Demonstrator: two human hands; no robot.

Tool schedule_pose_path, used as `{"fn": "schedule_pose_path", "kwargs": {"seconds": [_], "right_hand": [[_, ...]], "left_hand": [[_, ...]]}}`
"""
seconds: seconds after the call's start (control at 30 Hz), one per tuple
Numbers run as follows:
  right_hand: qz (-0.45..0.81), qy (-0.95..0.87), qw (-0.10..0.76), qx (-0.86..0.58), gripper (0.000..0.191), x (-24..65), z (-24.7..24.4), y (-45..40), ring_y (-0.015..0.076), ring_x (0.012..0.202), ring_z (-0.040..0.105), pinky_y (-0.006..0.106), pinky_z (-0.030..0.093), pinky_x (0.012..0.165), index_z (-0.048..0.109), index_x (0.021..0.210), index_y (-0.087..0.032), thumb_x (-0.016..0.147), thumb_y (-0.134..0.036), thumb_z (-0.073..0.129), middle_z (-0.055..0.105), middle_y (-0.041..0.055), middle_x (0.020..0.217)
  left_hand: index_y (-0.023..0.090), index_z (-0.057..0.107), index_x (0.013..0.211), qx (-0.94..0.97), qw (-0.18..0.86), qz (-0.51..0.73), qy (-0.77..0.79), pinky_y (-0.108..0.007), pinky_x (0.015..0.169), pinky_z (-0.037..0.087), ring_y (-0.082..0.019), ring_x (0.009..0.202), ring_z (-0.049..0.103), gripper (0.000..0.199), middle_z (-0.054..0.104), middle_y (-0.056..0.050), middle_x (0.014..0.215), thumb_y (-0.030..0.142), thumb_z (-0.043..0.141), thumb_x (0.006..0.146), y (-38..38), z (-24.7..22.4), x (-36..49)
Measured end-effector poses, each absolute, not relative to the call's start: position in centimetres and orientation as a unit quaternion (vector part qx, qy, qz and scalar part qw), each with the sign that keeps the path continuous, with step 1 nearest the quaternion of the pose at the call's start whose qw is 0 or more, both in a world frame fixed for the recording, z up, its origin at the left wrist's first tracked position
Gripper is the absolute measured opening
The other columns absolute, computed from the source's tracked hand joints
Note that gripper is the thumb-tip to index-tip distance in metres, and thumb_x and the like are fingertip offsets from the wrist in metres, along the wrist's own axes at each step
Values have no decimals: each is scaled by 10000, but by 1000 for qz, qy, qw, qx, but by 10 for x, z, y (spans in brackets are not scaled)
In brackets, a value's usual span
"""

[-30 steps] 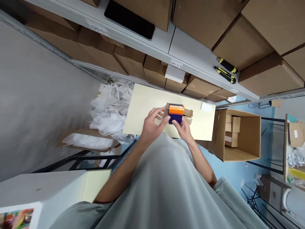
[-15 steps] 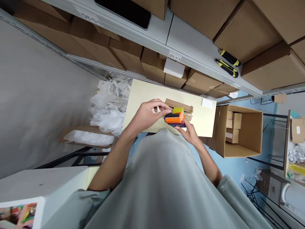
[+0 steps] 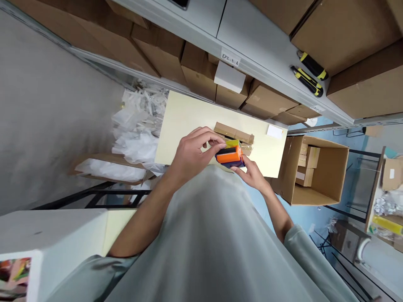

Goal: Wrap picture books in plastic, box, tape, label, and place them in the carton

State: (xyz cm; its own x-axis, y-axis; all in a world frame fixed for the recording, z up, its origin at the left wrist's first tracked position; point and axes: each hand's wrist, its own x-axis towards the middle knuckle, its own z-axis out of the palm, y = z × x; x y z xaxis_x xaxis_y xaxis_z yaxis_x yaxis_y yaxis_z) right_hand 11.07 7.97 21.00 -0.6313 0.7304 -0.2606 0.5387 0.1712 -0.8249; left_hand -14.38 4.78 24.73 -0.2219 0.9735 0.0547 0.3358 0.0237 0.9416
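A small block-shaped item (image 3: 229, 156) shows orange, black, yellow and dark blue sides; its exact kind is not clear. My right hand (image 3: 252, 173) grips its right end, thumb along the lower side. My left hand (image 3: 198, 149) is closed in a pinch at its upper left corner, thumb and forefinger together. What the pinch holds, if anything, is too small to make out. Just behind the block, partly hidden by it, a narrow brown cardboard box (image 3: 234, 132) with clear tape lies on the pale yellow tabletop (image 3: 185, 113).
A white paper piece (image 3: 274, 131) lies at the table's right. An open carton (image 3: 327, 167) holding small boxes stands beyond that edge. White plastic wrapping (image 3: 138, 126) is heaped at left. A shelf (image 3: 252, 46) overhead carries cartons and two utility knives (image 3: 307, 80).
My head view has shifted slightly. Both hands stay at the block, which has tilted a little; the left pinch remains at its corner.
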Motion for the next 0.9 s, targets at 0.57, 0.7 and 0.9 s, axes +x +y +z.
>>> {"fn": "schedule_pose_path", "kwargs": {"seconds": [0.57,0.7,0.9], "right_hand": [[510,-747,-123,-408,314,154,230,178,186,690,628,316,499,627,749,1098,-251,1059,-562,731,740,0,854],[582,-700,-169,-379,356,131,214,222,171,727,664,291,524,614,767,1083,-213,1031,-566,770,763,17,879],[606,-644,-268,-382,490,107,183,248,176,739,698,294,577,634,731,1031,-183,981,-669,769,763,36,873]], "left_hand": [[224,799,852,133,438,583,671,-324,731,650,-163,746,699,205,755,-18,814,409,888,838,52,150,-151],[226,774,830,40,451,596,663,-308,761,654,-143,745,702,177,755,-10,817,368,880,828,62,99,-144],[201,772,837,-7,455,568,685,-277,703,590,-138,706,656,163,721,2,747,335,864,825,69,52,-148]]}}
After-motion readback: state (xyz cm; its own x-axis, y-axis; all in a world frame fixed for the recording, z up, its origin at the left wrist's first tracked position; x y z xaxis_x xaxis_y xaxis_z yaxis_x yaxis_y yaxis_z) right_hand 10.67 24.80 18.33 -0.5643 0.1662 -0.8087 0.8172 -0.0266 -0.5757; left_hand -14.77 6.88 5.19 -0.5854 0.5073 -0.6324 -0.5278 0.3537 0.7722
